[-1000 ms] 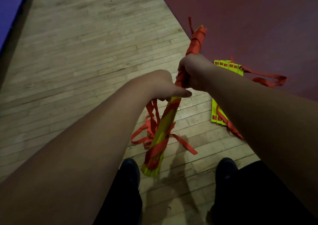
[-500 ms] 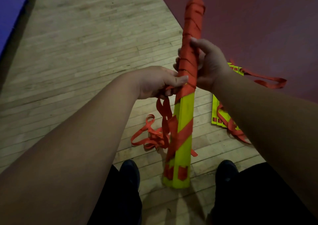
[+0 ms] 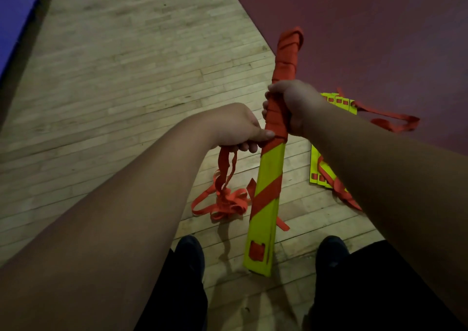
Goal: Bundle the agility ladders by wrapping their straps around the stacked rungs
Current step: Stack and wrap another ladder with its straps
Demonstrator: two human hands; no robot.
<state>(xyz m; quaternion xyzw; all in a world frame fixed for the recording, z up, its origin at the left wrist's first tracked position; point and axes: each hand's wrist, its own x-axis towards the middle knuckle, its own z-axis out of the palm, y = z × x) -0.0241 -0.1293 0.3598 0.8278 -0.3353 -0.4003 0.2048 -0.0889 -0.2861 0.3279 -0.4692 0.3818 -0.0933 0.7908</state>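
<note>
1. A blue mat (image 3: 12,14) fills the far left corner, beside a pale wooden plank floor (image 3: 121,77).
2. The left hand (image 3: 235,128) has its fingers curled round a flat orange webbing strap (image 3: 224,163). Its thumb tip lies against the bundle where the wrapping ends.
3. From that hand the strap hangs down to a loose tangle on the floor, just left of the bundle.
4. The bundle of stacked neon-yellow plastic ladder rungs (image 3: 268,178) is held in the air, roughly upright and tilted a little to the right. Its lower end hangs between two dark shoes (image 3: 190,252). The upper half is tightly bound in orange strap. The lower half is bare yellow with one diagonal band across it.
5. The right hand (image 3: 293,105) is closed firmly round the wrapped upper part of the bundle, with its fingers reaching round the left side.
6. Behind the right forearm a second stack of neon-yellow rungs (image 3: 315,168) lies flat on the floor, its strap unwrapped.
7. Its orange strap (image 3: 395,124) trails onto a dark red mat (image 3: 354,26) on the right.
</note>
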